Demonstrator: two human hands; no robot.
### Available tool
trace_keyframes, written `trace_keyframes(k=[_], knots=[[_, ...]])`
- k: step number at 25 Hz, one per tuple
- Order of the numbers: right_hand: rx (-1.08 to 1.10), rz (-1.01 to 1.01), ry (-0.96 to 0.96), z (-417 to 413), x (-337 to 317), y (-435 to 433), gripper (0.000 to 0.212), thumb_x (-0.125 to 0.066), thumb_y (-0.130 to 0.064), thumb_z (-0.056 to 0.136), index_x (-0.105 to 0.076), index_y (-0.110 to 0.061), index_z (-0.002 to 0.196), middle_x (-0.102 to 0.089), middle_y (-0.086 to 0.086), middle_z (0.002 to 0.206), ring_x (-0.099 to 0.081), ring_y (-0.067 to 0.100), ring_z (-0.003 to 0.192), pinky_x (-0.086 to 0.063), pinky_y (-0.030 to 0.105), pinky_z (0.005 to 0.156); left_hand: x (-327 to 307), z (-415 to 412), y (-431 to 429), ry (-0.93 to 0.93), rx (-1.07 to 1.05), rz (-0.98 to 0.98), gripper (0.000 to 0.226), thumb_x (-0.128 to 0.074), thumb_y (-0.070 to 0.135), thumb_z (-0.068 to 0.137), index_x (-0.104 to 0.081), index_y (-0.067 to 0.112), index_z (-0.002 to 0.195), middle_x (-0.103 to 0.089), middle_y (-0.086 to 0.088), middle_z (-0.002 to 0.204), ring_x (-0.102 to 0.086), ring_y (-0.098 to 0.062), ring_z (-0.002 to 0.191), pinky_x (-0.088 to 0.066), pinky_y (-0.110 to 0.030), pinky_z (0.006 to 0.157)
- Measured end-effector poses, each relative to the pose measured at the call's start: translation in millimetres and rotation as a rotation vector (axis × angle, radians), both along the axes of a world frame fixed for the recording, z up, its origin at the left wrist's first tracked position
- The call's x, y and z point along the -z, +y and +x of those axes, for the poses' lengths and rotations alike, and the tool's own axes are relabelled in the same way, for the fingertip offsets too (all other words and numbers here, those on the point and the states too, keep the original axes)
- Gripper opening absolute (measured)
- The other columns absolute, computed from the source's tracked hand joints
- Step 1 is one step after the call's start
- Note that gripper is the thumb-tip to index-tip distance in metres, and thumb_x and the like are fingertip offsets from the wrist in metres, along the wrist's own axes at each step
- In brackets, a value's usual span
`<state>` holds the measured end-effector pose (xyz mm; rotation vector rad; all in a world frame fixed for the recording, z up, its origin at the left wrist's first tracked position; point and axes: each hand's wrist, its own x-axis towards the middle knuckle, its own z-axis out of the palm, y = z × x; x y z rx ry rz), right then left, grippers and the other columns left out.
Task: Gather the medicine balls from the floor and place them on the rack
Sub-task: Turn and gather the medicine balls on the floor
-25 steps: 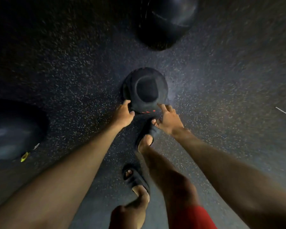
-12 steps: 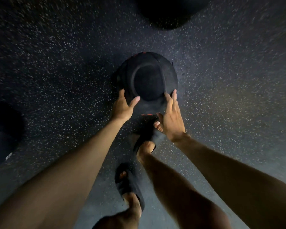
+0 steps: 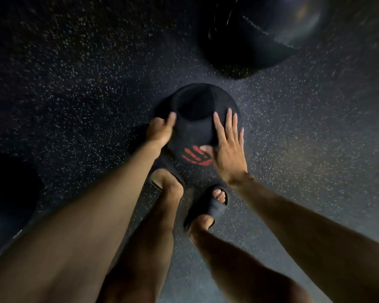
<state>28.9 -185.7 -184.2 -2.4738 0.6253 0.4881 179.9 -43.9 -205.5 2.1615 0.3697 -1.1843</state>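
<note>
Seen from above, your two bare arms reach down to a black medicine ball [image 3: 197, 125] resting on the floor [image 3: 74, 88] just ahead of your feet. A much larger dark ball [image 3: 258, 33] lies beyond it at upper right, close to it but apart, and another dark rounded mass [image 3: 7, 193] sits at the left edge, well away; it is too dim to identify. Your left foot in a dark slide sandal [image 3: 169, 178] stands directly behind the ball and partly under your left forearm; whether it touches the ball you cannot tell. The right sandal [image 3: 208, 206] stands a little further back, toes showing.

The floor is dark rubber matting, flecked all over with pale specks. The medicine ball is matte and round, with a circular panel on top bounded by a raised seam and a red handprint logo [image 3: 197, 157] on the near side. The large ball is smooth and glossy, with a curved seam line and a soft highlight.

Your left hand [image 3: 160, 131] cups the ball's left flank, fingers curled onto it. Your right hand [image 3: 228, 145] lies flat and spread on the right flank, fingers extended, thumb touching the logo. Both hands press the ball between them; it is not visibly lifted.
</note>
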Motion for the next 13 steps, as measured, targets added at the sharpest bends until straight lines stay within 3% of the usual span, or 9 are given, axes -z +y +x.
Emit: trace_keyframes(k=[2,4,6,9,13], knots=[[-0.007,-0.029,0.019,57.2,1.0,-6.7,0.087,-0.041,-0.068,0.093,-0.004,-0.025,0.16,0.006,0.006,0.167,0.01,0.025,0.154,-0.004,0.055,0.123,-1.1,36.7,-7.0,-0.057,0.0,0.032,0.058,-0.049,0.049,0.1,-0.052,0.002,0.133,-0.054,-0.019,0.138,-0.053,-0.035,0.127,-0.042,-0.039,0.107],[0.052,-0.041,0.048,114.8,4.9,-3.9,0.083,-0.037,-0.068,0.094,-0.013,-0.022,0.159,-0.001,0.006,0.168,0.005,0.025,0.154,-0.005,0.054,0.122,-7.5,48.3,-6.2,-0.112,0.087,-0.015,0.068,-0.055,0.044,0.098,-0.033,0.008,0.151,-0.039,-0.018,0.152,-0.041,-0.033,0.138,-0.033,-0.036,0.113],[0.137,-0.03,0.076,172.3,5.6,-0.7,0.076,-0.039,-0.062,0.098,-0.023,-0.017,0.156,-0.012,0.012,0.166,-0.003,0.028,0.154,-0.006,0.051,0.123,-17.1,44.9,2.0,-0.172,0.179,-0.087,0.082,-0.064,0.042,0.092,-0.019,0.019,0.158,-0.028,-0.022,0.157,-0.032,-0.035,0.143,-0.029,-0.039,0.117],[0.216,0.032,0.023,225.1,0.0,-15.1,0.062,-0.05,-0.045,0.099,-0.035,-0.012,0.149,-0.03,0.018,0.157,-0.022,0.035,0.148,-0.021,0.049,0.121,-14.0,60.6,4.8,-0.159,0.217,-0.095,0.094,-0.066,0.047,0.089,-0.003,0.034,0.158,-0.008,-0.023,0.163,-0.019,-0.038,0.149,-0.025,-0.045,0.118],[0.24,0.082,-0.003,203.7,-6.0,-30.9,0.071,-0.051,-0.05,0.097,-0.022,-0.023,0.156,-0.019,0.015,0.162,-0.018,0.033,0.149,-0.021,0.049,0.121,-1.4,126.2,-11.1,-0.116,0.181,-0.089,0.088,-0.058,0.056,0.092,0.0,0.042,0.156,-0.005,-0.018,0.165,-0.018,-0.039,0.149,-0.03,-0.054,0.116]])
